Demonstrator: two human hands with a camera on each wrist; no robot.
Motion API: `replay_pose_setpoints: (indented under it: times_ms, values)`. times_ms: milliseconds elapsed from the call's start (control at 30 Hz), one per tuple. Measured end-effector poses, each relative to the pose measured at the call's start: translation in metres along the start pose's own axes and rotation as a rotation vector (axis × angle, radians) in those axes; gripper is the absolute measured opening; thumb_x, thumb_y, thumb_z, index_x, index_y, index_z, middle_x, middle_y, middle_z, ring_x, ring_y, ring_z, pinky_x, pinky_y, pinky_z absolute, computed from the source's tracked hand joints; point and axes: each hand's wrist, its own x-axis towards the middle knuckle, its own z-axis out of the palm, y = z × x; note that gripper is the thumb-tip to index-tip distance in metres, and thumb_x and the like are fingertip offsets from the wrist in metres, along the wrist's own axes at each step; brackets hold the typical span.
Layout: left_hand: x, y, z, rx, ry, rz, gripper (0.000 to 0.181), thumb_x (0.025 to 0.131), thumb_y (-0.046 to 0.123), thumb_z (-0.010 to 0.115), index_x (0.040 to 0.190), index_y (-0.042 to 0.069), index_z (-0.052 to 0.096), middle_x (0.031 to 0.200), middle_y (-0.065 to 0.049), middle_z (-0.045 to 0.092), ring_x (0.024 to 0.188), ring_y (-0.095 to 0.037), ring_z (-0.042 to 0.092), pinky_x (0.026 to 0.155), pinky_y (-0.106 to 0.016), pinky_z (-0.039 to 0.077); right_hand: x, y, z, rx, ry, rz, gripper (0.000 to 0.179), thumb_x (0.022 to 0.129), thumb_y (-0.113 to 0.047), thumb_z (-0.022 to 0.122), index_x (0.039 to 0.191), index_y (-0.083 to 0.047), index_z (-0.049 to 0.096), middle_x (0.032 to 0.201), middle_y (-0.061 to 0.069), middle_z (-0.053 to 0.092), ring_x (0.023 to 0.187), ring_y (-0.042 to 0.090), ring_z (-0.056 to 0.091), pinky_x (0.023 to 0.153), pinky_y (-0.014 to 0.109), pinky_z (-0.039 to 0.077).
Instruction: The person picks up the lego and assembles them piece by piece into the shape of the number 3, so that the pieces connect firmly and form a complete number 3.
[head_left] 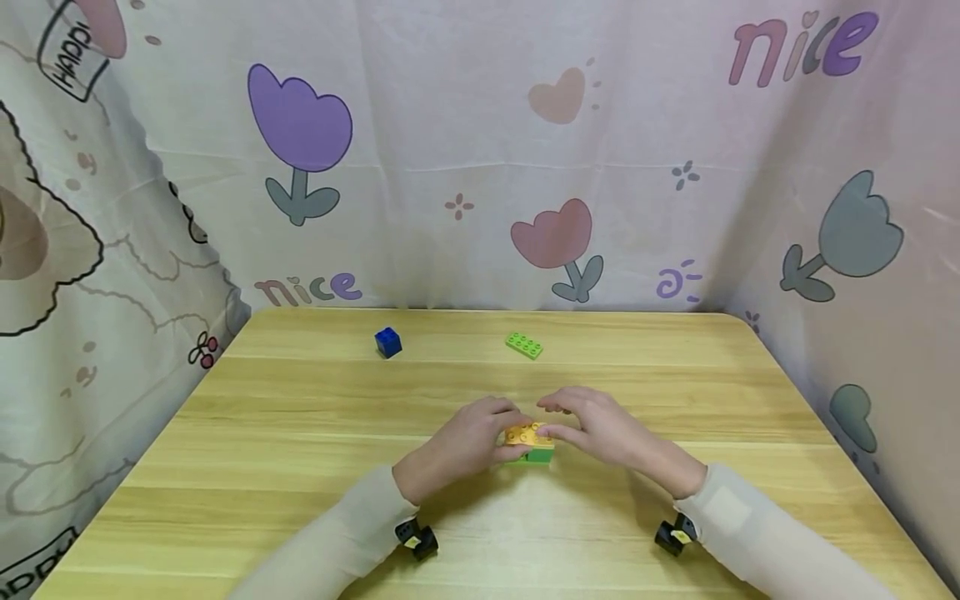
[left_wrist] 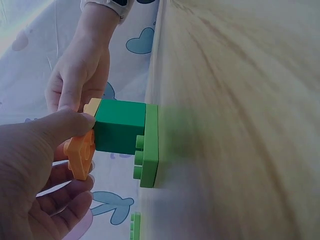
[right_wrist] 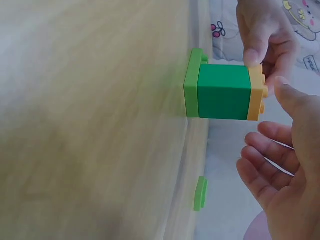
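An orange plate (head_left: 528, 434) is grasped by the left hand (head_left: 472, 437), pinched between the thumb at its near side and the fingers at its far side; the right hand (head_left: 603, 425) is released, with its fingers loosely bent and its thumb held close to the plate's right end, though whether contact is made cannot be told. The orange plate is seated on a dark green block (right_wrist: 224, 92), which is borne by a light green base (left_wrist: 150, 165); the base is extended past the block, so that some of its studs are left exposed. This stack is stood upright on the wooden table (head_left: 300, 400), between the two hands. Farther back, well apart from it, a blue block (head_left: 387, 342) and a light green plate (head_left: 524, 345) are placed, backed by a printed cloth (head_left: 412, 100)
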Motion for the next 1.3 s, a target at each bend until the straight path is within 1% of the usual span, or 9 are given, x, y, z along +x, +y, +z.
replay_pose_setpoints:
  times_ms: [167, 300, 533, 633, 733, 833, 933, 1100, 1300]
  values:
    - [0.002, 0.001, 0.000, -0.015, 0.001, 0.009, 0.037, 0.085, 0.034, 0.077, 0.113, 0.010, 0.073, 0.102, -0.002, 0.068, 0.091, -0.014, 0.063, 0.081, -0.024, 0.052, -0.001, 0.002, 0.002, 0.015, -0.004, -0.058, 0.042, 0.092, -0.048, 0.064, 0.115, -0.013, 0.068, 0.110, -0.004, 0.068, 0.097, 0.009, 0.063, 0.083, 0.033, 0.053]
    - [0.005, 0.001, -0.001, -0.020, -0.014, -0.008, 0.037, 0.086, 0.035, 0.077, 0.114, 0.011, 0.073, 0.103, 0.000, 0.068, 0.092, -0.013, 0.063, 0.083, -0.024, 0.052, -0.002, 0.003, 0.003, 0.030, -0.004, -0.092, 0.038, 0.090, -0.047, 0.066, 0.112, -0.016, 0.069, 0.108, -0.006, 0.068, 0.094, 0.007, 0.063, 0.081, 0.030, 0.054]
    - [0.006, 0.000, -0.006, -0.044, -0.077, -0.050, 0.041, 0.088, 0.041, 0.072, 0.118, 0.013, 0.071, 0.109, 0.001, 0.068, 0.099, -0.013, 0.064, 0.089, -0.027, 0.050, -0.004, 0.000, 0.001, 0.036, -0.016, -0.083, 0.039, 0.089, -0.046, 0.068, 0.115, -0.016, 0.068, 0.111, -0.004, 0.068, 0.095, 0.009, 0.064, 0.082, 0.029, 0.054]
    - [0.006, 0.000, -0.011, -0.078, -0.122, -0.104, 0.043, 0.090, 0.047, 0.067, 0.120, 0.016, 0.069, 0.114, 0.003, 0.067, 0.104, -0.013, 0.062, 0.092, -0.029, 0.049, -0.005, 0.000, 0.002, 0.033, -0.013, -0.091, 0.040, 0.089, -0.045, 0.069, 0.115, -0.015, 0.068, 0.111, -0.004, 0.068, 0.094, 0.011, 0.065, 0.081, 0.030, 0.054]
    - [0.005, -0.003, -0.017, -0.091, -0.137, -0.148, 0.043, 0.093, 0.048, 0.063, 0.121, 0.016, 0.068, 0.117, 0.003, 0.065, 0.109, -0.015, 0.061, 0.094, -0.033, 0.048, -0.005, 0.001, 0.002, 0.029, -0.007, -0.096, 0.041, 0.089, -0.046, 0.069, 0.115, -0.014, 0.068, 0.110, -0.003, 0.068, 0.093, 0.013, 0.065, 0.081, 0.031, 0.054]
    - [0.005, -0.009, -0.024, -0.079, -0.113, -0.171, 0.040, 0.095, 0.043, 0.062, 0.122, 0.014, 0.067, 0.120, 0.000, 0.065, 0.111, -0.018, 0.060, 0.095, -0.036, 0.048, -0.006, 0.000, 0.002, 0.027, -0.009, -0.087, 0.043, 0.089, -0.047, 0.068, 0.116, -0.013, 0.067, 0.111, -0.002, 0.068, 0.093, 0.015, 0.065, 0.081, 0.031, 0.054]
    - [0.003, -0.017, -0.029, -0.063, -0.062, -0.174, 0.037, 0.095, 0.038, 0.064, 0.122, 0.012, 0.066, 0.117, -0.003, 0.066, 0.108, -0.020, 0.061, 0.093, -0.036, 0.049, -0.007, -0.001, 0.002, 0.028, -0.018, -0.067, 0.045, 0.089, -0.048, 0.067, 0.118, -0.013, 0.067, 0.112, -0.002, 0.068, 0.094, 0.014, 0.065, 0.081, 0.032, 0.054]
    - [-0.002, -0.033, -0.032, -0.040, 0.027, -0.188, 0.036, 0.094, 0.037, 0.066, 0.119, 0.011, 0.067, 0.110, -0.002, 0.066, 0.103, -0.019, 0.062, 0.090, -0.036, 0.050, -0.009, -0.002, 0.004, 0.036, -0.027, -0.046, 0.042, 0.088, -0.039, 0.072, 0.120, -0.012, 0.066, 0.113, -0.002, 0.067, 0.094, 0.013, 0.064, 0.082, 0.032, 0.054]
    - [-0.007, -0.048, -0.034, -0.026, 0.028, -0.280, 0.037, 0.093, 0.035, 0.067, 0.120, 0.011, 0.067, 0.111, -0.003, 0.066, 0.105, -0.021, 0.061, 0.091, -0.038, 0.049, -0.012, 0.000, 0.008, 0.054, -0.038, -0.018, 0.042, 0.088, -0.034, 0.073, 0.122, -0.012, 0.065, 0.113, -0.002, 0.067, 0.094, 0.010, 0.062, 0.082, 0.031, 0.053]
